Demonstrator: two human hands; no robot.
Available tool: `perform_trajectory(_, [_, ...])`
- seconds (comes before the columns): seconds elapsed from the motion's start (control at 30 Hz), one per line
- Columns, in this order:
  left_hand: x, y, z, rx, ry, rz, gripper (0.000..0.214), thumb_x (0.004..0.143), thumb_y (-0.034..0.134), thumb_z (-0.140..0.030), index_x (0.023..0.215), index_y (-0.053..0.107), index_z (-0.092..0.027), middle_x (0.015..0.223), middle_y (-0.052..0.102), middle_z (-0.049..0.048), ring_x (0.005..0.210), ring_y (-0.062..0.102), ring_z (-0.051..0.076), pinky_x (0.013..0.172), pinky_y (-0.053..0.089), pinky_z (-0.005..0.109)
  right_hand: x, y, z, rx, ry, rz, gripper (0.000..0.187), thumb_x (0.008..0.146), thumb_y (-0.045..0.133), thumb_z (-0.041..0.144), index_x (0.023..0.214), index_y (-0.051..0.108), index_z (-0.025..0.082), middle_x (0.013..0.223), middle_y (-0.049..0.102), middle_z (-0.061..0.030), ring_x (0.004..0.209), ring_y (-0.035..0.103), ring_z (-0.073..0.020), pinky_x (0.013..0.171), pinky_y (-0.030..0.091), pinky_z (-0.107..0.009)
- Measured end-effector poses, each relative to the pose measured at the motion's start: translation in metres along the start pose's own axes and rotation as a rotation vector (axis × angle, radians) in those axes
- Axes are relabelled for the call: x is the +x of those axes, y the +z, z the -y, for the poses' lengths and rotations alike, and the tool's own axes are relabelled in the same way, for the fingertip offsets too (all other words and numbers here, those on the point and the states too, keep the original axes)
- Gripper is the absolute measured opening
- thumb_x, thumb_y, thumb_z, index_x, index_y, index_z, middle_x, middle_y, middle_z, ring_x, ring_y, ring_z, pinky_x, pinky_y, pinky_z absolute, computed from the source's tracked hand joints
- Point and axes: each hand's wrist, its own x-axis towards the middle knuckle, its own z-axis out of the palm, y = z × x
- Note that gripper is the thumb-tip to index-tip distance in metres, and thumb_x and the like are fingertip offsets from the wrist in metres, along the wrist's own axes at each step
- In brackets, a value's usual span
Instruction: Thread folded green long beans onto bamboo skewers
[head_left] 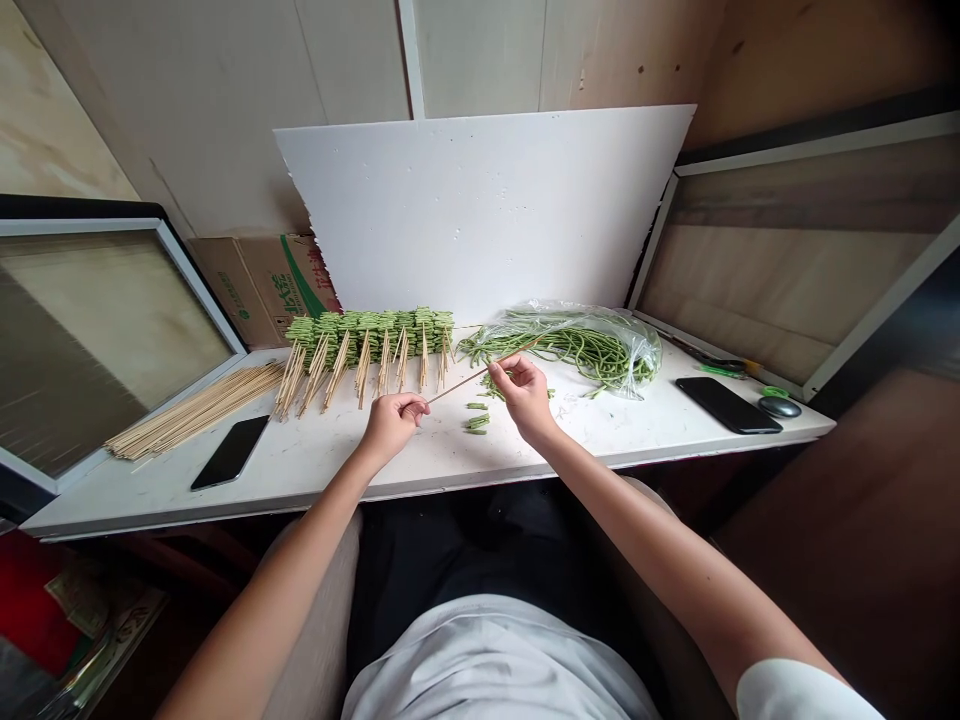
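A thin bamboo skewer [459, 384] slants between my two hands above the white table, rising to the right. My left hand [394, 425] is closed on its lower end. My right hand [525, 395] pinches it further up between thumb and fingertips; whether a bean piece is also in that pinch I cannot tell. Below and between the hands lie short cut pieces of green bean [477, 424], with more partly hidden behind my right hand. Beyond my left hand, skewered bean bundles [367, 335] are stacked in a row, their bare stick ends pointing toward me.
Long green beans [585, 345] lie in a clear plastic bag [641, 350] at the back right. Loose skewers [199, 405] and a phone [230, 452] are at left; another phone [727, 403] and a mouse [779, 407] at right. A white board [487, 210] stands behind.
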Motion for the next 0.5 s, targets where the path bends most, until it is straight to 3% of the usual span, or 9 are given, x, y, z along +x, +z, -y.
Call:
perform_trajectory(0.17, [0.001,-0.004,-0.003,0.004,-0.035,0.008,0.028,0.091,0.057,-0.032,0.077,0.076,-0.017,0.062,0.065,0.0034,0.057,0.059,0.017,0.057,0.044,0.027,0.007,-0.009,-0.003,0.003,0.020,0.058,0.041,0.081,0.080,0.063,0.087,0.071,0.023,0.089,0.069,-0.0030,0.078,0.060,-0.0168,0.068,0.049,-0.029])
perform_trajectory(0.33, [0.006,-0.011,0.010,-0.037,-0.075,-0.016,0.031,0.094,0.058,-0.040,0.085,0.075,-0.016,0.067,0.067,0.0040,0.053,0.057,0.015,0.052,0.043,0.026,0.016,-0.024,-0.022,-0.103,0.116,0.089,0.049,0.091,0.065,0.067,0.105,0.079,0.023,0.101,0.076,-0.0063,0.093,0.069,-0.0210,0.076,0.052,-0.031])
perform_trajectory(0.43, [0.010,-0.016,0.020,-0.083,-0.063,-0.036,0.029,0.095,0.058,-0.039,0.092,0.075,-0.015,0.073,0.070,0.0052,0.053,0.058,0.014,0.053,0.046,0.027,0.017,-0.032,-0.032,-0.378,0.094,0.368,0.037,0.091,0.071,0.057,0.096,0.082,0.021,0.098,0.078,-0.0092,0.088,0.070,-0.0236,0.079,0.053,-0.036])
perform_trajectory(0.5, [0.012,-0.018,0.024,-0.095,-0.047,-0.048,0.028,0.095,0.058,-0.037,0.093,0.075,-0.015,0.076,0.072,0.0065,0.054,0.059,0.014,0.055,0.048,0.027,0.015,-0.036,-0.036,-0.541,-0.005,0.588,0.024,0.088,0.078,0.046,0.091,0.083,0.023,0.095,0.079,-0.0092,0.088,0.068,-0.0259,0.083,0.052,-0.040])
